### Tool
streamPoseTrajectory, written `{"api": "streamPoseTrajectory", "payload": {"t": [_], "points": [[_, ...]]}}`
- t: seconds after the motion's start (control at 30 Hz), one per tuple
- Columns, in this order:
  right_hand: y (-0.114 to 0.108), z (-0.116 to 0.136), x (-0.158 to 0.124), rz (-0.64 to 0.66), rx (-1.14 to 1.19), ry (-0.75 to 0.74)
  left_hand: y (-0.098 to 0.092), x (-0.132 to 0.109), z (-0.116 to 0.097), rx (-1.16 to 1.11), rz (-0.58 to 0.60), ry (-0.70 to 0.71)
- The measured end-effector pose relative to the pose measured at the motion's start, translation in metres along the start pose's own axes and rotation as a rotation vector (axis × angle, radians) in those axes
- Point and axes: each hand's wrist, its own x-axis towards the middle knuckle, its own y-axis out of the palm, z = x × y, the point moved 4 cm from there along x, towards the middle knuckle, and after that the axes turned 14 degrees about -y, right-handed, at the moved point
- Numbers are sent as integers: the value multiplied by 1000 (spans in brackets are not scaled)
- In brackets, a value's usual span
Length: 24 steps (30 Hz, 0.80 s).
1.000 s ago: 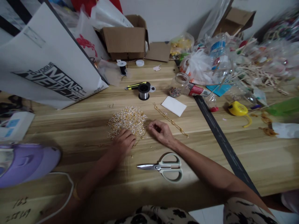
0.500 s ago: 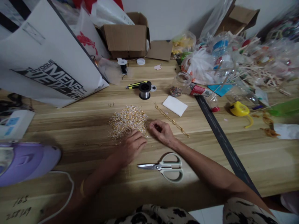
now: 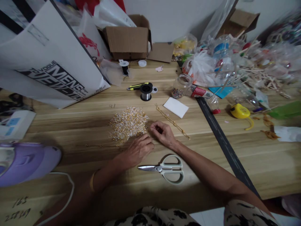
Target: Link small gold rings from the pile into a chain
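Observation:
A heap of small gold and clear bead-like pieces lies on the wooden table. At its front right edge is my left hand, palm down with the fingers bent together; what they hold, if anything, is hidden. My right hand rests just right of the heap, thumb and forefinger pinched, and I cannot make out anything between them. The fingertips of both hands nearly meet. Beyond my right hand a gold chain is laid out. Scissors with pale handles lie below both hands, blades pointing left.
Behind the heap are a spool of silver wire, a yellow-black cutter and a jar of beads. A white pad lies right, near a yellow tape measure. A paper bag and purple appliance stand left.
My left hand has moved right and slightly toward me, from the heap's front edge closer to my right hand. My right hand has stayed in place.

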Motion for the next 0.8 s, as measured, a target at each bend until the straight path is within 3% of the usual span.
{"api": "streamPoseTrajectory", "payload": {"t": [0.27,0.4,0.57,0.8], "points": [[1,-2,-1,-1,28,0,-7,-1,9,-46,-63,8],[1,-2,-1,0,30,7,-25,-4,30,-171,-222,-104],[1,-3,-1,-2,24,-7,-34,-11,53,-191,-319,-222],[1,-5,-2,-2,29,-4,-34,-28,56,-134,-353,-275]]}}
